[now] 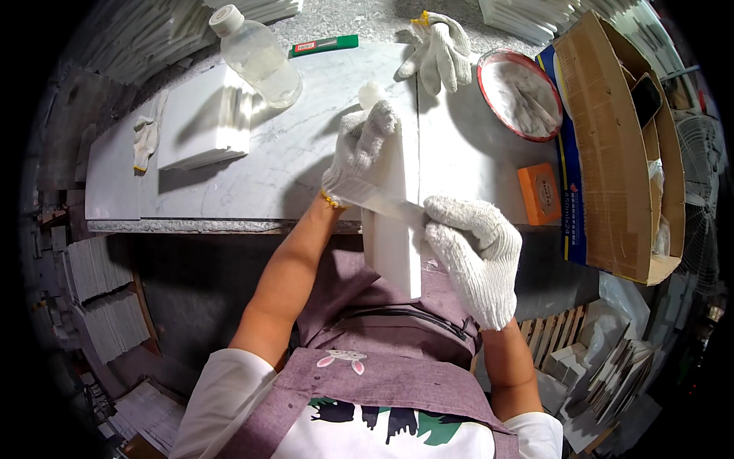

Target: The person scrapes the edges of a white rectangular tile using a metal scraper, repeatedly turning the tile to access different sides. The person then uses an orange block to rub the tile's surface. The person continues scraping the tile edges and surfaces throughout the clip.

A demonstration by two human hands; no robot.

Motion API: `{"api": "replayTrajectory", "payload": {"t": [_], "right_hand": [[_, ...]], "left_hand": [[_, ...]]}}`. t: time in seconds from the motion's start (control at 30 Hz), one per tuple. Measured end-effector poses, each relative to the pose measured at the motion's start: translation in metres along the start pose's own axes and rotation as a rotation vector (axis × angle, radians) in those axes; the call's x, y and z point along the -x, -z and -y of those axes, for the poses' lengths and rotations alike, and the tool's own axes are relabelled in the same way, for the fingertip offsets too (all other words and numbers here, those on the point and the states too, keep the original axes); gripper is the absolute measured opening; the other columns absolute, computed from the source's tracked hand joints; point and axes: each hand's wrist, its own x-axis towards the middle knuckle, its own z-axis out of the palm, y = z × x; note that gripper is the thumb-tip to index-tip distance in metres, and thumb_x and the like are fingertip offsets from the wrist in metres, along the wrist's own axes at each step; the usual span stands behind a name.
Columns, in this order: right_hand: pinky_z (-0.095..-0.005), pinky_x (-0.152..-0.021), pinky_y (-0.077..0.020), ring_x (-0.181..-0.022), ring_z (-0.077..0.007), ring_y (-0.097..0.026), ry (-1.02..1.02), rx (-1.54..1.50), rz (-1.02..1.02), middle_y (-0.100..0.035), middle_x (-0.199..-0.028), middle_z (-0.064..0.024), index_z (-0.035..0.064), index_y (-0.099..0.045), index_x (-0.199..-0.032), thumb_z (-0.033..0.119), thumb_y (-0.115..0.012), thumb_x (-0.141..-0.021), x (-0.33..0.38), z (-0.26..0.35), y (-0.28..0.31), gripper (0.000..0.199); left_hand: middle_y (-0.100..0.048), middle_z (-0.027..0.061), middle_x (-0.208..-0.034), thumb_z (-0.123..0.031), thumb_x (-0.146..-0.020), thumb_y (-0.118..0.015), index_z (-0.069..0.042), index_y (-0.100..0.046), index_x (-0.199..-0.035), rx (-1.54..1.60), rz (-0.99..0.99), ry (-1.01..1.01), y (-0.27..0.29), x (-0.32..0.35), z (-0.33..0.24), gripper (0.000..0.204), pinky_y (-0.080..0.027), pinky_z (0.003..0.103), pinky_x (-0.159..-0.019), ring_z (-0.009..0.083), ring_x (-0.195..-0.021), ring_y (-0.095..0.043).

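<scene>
My left hand (362,145), in a white knitted glove, grips the upper end of a white stone tile (394,264). The tile stands on its edge, leaning over the table's front edge toward my apron. Its long narrow side faces up. In my gloved right hand (478,252) is a flat greyish strip (378,203), blade-like and slightly see-through. It lies across the tile, its far end by my left wrist; whether it touches the tile I cannot tell. A small whitish lump (371,95) shows just beyond my left fingers.
On the marble table (306,168) stand a tile stack (202,126) and a clear bottle (264,69). Farther back lie a green case (325,45) and spare gloves (440,57). At right are a red-rimmed bowl (521,96), an orange block (539,193) and a cardboard box (612,153).
</scene>
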Motion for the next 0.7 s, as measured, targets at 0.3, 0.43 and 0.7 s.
{"api": "replayTrajectory", "payload": {"t": [0.3,0.43,0.7], "right_hand": [[-0.0269,-0.079,-0.0511,-0.089,-0.0138,-0.063,-0.216,-0.295,-0.141,-0.066,-0.098,-0.0102,-0.0029,-0.067,-0.104,0.003,-0.068,-0.083,-0.009,0.004,-0.012,0.022],[-0.0262,-0.075,-0.0543,-0.087,-0.0132,-0.066,-0.064,-0.065,-0.049,-0.070,-0.097,-0.0117,-0.0027,-0.067,-0.106,0.002,-0.069,-0.083,0.001,0.001,-0.005,0.024],[-0.0271,-0.079,-0.0515,-0.088,-0.0148,-0.064,-0.126,-0.202,-0.162,-0.066,-0.095,-0.0102,-0.0034,-0.066,-0.103,0.002,-0.066,-0.084,-0.012,0.003,-0.011,0.020]], "left_hand": [[-0.061,0.0086,-0.078,-0.045,-0.096,-0.045,-0.005,-0.057,-0.094,-0.106,-0.010,0.208,-0.005,-0.005,-0.028,0.041,-0.047,0.028,-0.057,0.0137,-0.065,-0.057],[-0.061,0.0102,-0.074,-0.047,-0.097,-0.042,-0.004,-0.058,-0.093,0.162,0.039,0.058,-0.003,-0.010,-0.019,0.045,-0.046,0.029,-0.055,0.0150,-0.064,-0.057],[-0.062,0.0077,-0.090,-0.039,-0.099,-0.045,-0.005,-0.051,-0.118,-0.529,0.015,-0.360,-0.004,0.000,-0.011,0.039,-0.052,0.028,-0.063,0.0128,-0.074,-0.059]]}}
